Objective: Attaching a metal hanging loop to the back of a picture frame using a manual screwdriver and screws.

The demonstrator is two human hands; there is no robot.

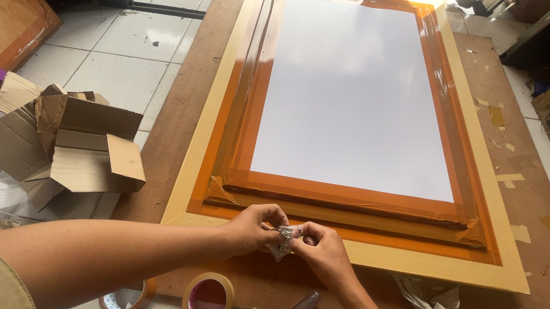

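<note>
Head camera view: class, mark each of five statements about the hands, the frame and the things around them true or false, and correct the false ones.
1. Both hands pinch a small crumpled clear plastic packet. True: the left hand and right hand meet on it.
2. The wooden frame holds a black panel. False: the panel is white, bordered with orange-brown tape.
3. An opened cardboard box lies on the tiled floor to the left. True.
4. The tape roll rests on top of the white panel. False: it lies at the near edge, below the hands.
5. A crumpled cloth lies near the frame's near right corner. True.
</note>
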